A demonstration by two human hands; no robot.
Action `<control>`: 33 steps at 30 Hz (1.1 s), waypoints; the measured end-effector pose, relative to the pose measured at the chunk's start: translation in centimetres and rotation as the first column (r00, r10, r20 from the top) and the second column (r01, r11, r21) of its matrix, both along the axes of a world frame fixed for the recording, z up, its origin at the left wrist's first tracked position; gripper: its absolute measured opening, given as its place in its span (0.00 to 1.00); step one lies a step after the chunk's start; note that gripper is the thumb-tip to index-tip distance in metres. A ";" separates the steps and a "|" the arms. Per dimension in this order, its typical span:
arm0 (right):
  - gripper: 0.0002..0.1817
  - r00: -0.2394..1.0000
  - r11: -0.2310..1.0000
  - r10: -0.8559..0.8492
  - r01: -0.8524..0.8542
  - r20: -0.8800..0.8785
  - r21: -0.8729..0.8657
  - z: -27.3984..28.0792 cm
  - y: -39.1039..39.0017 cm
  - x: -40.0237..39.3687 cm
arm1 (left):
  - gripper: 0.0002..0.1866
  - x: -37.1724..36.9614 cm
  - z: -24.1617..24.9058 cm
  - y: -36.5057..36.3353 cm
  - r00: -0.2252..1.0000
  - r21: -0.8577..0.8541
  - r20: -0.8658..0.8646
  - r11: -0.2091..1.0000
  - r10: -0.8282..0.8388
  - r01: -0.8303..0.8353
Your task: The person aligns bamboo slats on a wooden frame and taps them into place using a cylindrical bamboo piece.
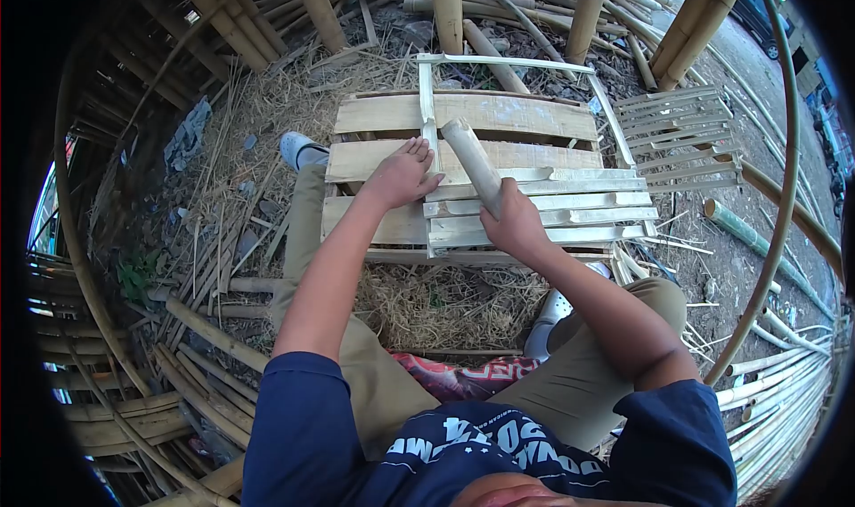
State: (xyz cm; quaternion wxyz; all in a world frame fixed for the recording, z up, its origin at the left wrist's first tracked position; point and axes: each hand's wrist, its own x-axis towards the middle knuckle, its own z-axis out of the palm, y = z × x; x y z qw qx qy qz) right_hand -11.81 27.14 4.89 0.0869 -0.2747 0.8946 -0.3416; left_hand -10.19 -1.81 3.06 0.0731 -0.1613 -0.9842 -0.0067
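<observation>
My right hand (515,220) is closed round the lower end of a thick, pale bamboo stick (474,162), which slants up and to the left. My left hand (401,178) lies flat with its fingers stretched out beside the left upright strip of a bamboo frame (427,93); the fingertips reach its edge. Several split bamboo slats (570,202) cross the near part of this frame, and its far part is bare of slats. Underneath is a low bench of wooden planks (378,115), with gaps between the boards.
A finished-looking slatted bamboo panel (681,137) lies right of the bench. Bamboo posts (447,13) stand behind it. Long bamboo poles (784,418) are stacked at the lower right. Shavings and straw (436,307) cover the ground. A curved bamboo rod (788,151) arcs along the right.
</observation>
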 end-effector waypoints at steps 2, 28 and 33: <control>0.23 1.000 1.000 0.001 -0.001 -0.002 0.002 -0.1 0.0 -0.1 | 0.34 0.1 -0.3 0.0 1.000 0.005 -0.003 1.000 0.003 -0.003; 0.23 0.999 1.000 0.002 -0.002 -0.036 0.008 -0.4 -0.1 -0.2 | 0.51 1.3 -0.4 0.3 0.969 0.288 0.127 0.927 0.211 -0.239; 0.23 0.999 1.000 -0.006 0.006 -0.046 0.002 -0.3 -0.3 -0.1 | 0.54 1.3 2.1 2.0 0.941 0.128 0.180 0.942 0.286 -0.311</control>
